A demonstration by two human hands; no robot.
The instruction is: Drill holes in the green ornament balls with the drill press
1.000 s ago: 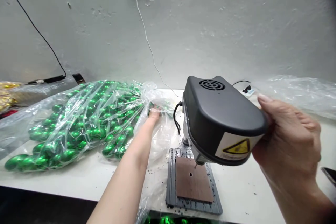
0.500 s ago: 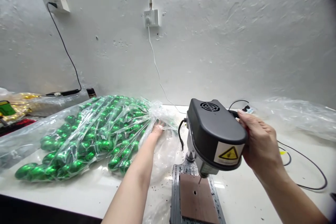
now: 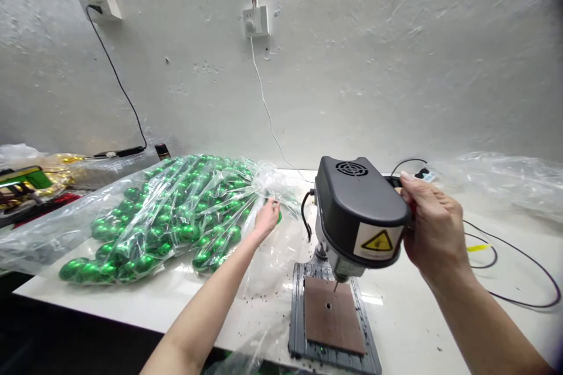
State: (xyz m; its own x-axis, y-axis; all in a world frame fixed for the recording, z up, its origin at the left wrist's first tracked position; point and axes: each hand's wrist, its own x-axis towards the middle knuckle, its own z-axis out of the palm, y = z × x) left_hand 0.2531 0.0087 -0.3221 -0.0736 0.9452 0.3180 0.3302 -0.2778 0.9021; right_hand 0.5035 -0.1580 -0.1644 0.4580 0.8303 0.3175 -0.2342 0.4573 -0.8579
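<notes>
My left hand is at the gathered mouth of a clear plastic bag, its fingers closed on a shiny green ball that shows only at its edge. Many more green balls lie inside the bag. On the right, my right hand is wrapped around the black handle of a small bench drill press. Its thin bit points down above a brown board with a hole in it. That board rests on the grooved grey base.
Dark shavings dot the white table around the base. A black cable loops at the right, and clear plastic sheeting lies behind. At far left are gold items in plastic. A white wall socket feeds a white cord.
My left hand has come out of the bag's mouth, and a green ball now shows at its fingers. My right hand stays on the drill handle. The view has shifted slightly.
</notes>
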